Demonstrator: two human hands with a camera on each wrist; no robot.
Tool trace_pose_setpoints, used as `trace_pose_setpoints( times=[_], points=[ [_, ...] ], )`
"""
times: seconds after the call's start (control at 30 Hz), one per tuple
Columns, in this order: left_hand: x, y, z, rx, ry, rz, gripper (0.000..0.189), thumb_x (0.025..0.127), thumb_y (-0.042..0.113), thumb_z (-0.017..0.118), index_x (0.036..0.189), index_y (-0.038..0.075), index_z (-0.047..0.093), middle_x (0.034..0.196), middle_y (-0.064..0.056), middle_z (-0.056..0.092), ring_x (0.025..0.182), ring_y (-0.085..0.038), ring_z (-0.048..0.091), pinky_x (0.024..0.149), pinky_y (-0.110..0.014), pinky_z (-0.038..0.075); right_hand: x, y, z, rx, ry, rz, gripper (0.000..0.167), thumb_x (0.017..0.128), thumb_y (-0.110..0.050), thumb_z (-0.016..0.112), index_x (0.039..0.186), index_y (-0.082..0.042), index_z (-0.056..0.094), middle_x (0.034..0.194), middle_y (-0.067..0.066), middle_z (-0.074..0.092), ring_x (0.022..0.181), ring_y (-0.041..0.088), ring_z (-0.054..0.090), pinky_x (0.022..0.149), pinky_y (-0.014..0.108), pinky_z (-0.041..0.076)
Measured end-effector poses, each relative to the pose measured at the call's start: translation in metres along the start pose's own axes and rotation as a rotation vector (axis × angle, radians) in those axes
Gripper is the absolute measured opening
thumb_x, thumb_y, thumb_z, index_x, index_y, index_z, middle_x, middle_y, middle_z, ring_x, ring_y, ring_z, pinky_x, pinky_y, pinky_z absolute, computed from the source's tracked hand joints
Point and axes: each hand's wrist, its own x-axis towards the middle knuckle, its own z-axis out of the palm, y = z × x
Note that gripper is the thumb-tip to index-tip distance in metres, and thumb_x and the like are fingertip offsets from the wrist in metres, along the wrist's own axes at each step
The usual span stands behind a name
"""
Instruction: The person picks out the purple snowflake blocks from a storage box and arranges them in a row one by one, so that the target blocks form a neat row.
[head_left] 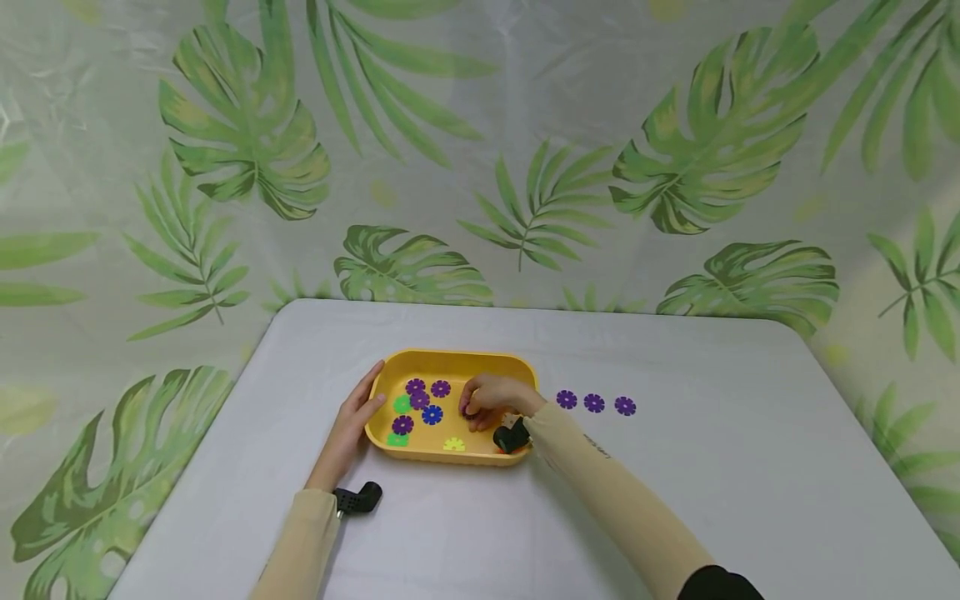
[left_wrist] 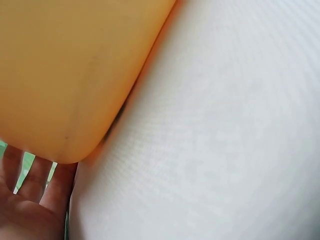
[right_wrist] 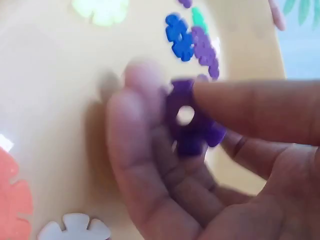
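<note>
My left hand (head_left: 348, 429) grips the left end of a yellow tray (head_left: 480, 362), its thumb over the rim and its fingers along the outer wall. In the left wrist view those fingers (left_wrist: 34, 180) lie against the tray's outside. Inside the tray, toward the right end, is my right hand (head_left: 491, 398). It pinches a purple flower-shaped plastic disc (right_wrist: 190, 145) between thumb and fingers. Left of this hand lie several more purple discs (head_left: 440, 389), a blue disc (head_left: 432, 415) and green discs (head_left: 402, 404). A yellow disc (head_left: 453, 445) sits by the front wall.
Three purple discs (head_left: 594, 403) lie in a row on the white table (head_left: 712, 467), right of the tray. An orange disc (right_wrist: 12, 200) and a white disc (right_wrist: 75, 229) are in the tray near the right wrist. A leaf-patterned cloth (head_left: 540, 100) hangs behind the table.
</note>
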Motion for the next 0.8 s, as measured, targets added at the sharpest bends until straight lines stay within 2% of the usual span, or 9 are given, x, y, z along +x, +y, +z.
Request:
trace_pose_setpoints(
  times=[0.1,0.17,0.27,0.43,0.63,0.8],
  points=[
    [0.000,0.001,0.001,-0.008,-0.005,-0.005,0.053,0.102,0.018,0.045,0.152,0.019,0.027,0.157,0.000,0.020,0.143,-0.019,0.015,0.116,-0.039,0.014,-0.004,0.000,-0.003,0.011,0.001,-0.033,0.010,0.093,0.003,0.052,0.098,0.004,0.060,0.074,0.009,0.058,0.054,0.012,0.056,0.052,0.018,0.051],
    [0.004,-0.007,-0.001,-0.011,-0.001,0.004,0.053,0.102,0.020,0.046,0.152,0.021,0.029,0.157,0.002,0.020,0.143,-0.018,0.015,0.116,-0.039,0.014,-0.008,0.000,-0.006,0.025,0.002,-0.071,0.013,0.094,0.002,0.052,0.104,0.004,0.060,0.073,0.007,0.058,0.052,0.011,0.052,0.050,0.017,0.048],
    [0.006,-0.013,-0.002,-0.004,0.005,0.017,0.052,0.102,0.021,0.047,0.151,0.023,0.030,0.156,0.004,0.022,0.143,-0.016,0.017,0.116,-0.038,0.014,-0.017,0.001,-0.015,0.042,0.012,-0.140,0.019,0.094,-0.001,0.053,0.111,0.006,0.059,0.071,0.006,0.057,0.052,0.011,0.049,0.052,0.020,0.047],
    [0.006,-0.014,0.000,-0.003,0.012,0.020,0.051,0.102,0.022,0.047,0.151,0.025,0.032,0.156,0.005,0.023,0.142,-0.014,0.017,0.116,-0.036,0.015,-0.037,0.010,-0.040,0.067,0.039,-0.242,0.021,0.096,-0.005,0.053,0.113,0.005,0.059,0.077,0.008,0.060,0.061,0.017,0.057,0.064,0.031,0.056],
    [0.004,-0.013,0.000,0.014,0.021,0.005,0.052,0.102,0.023,0.047,0.151,0.025,0.031,0.156,0.005,0.023,0.143,-0.015,0.016,0.116,-0.038,0.014,-0.071,0.041,-0.081,0.109,0.122,-0.285,0.023,0.098,-0.008,0.051,0.117,0.005,0.055,0.086,0.015,0.060,0.067,0.020,0.059,0.070,0.036,0.057],
    [0.003,-0.009,0.000,0.001,0.022,-0.004,0.052,0.102,0.021,0.046,0.151,0.023,0.030,0.156,0.005,0.022,0.143,-0.015,0.016,0.116,-0.038,0.014,-0.102,0.085,-0.114,0.139,0.235,-0.254,0.025,0.099,-0.010,0.049,0.118,0.006,0.053,0.087,0.015,0.057,0.071,0.020,0.058,0.074,0.038,0.057]
  ],
)
